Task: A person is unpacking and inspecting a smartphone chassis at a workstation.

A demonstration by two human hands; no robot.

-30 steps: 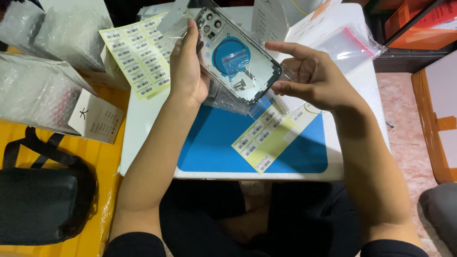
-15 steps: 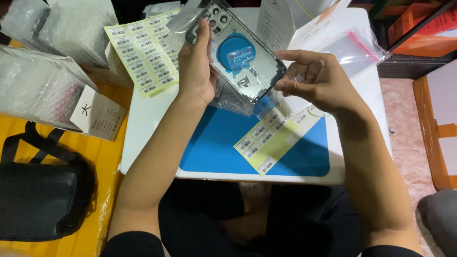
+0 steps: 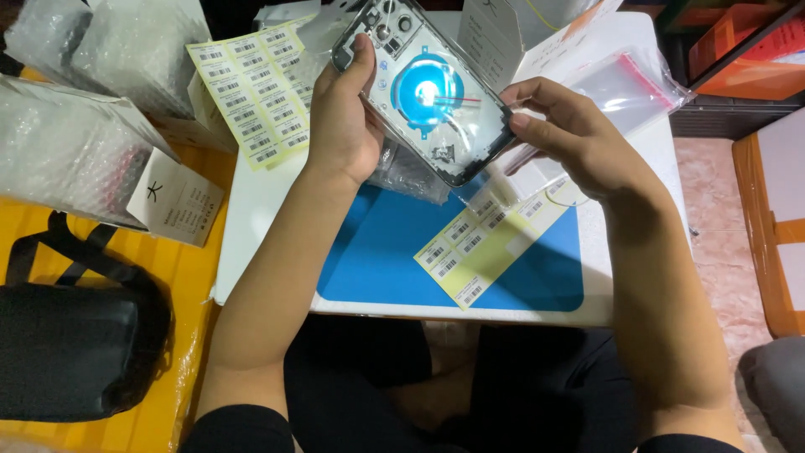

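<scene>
The left hand (image 3: 340,126) is clamping the phone housing (image 3: 428,92) along its left edge, thumb up near the camera holes, fingers hidden behind. The right hand (image 3: 570,138) is pinching the housing's lower right corner between thumb and fingertips; a bit of clear film seems to be caught in that pinch, though the blur is hiding its edge. The housing is hanging tilted in the air above the white table (image 3: 251,218), its inner side with the blue ring facing up, over the far edge of the blue mat (image 3: 377,260).

Below the hands a label sheet (image 3: 486,243) is lying across the mat, several labels already gone. A fuller sheet (image 3: 251,92) is lying far left, a clear bag (image 3: 625,84) far right. Bubble-wrap packs (image 3: 67,151) and a black bag (image 3: 71,352) are sitting on the yellow surface at left.

To handle it well, I judge the left hand should be gripping only the frame, keeping skin off the inner parts, while the right is working slowly at the corner.
</scene>
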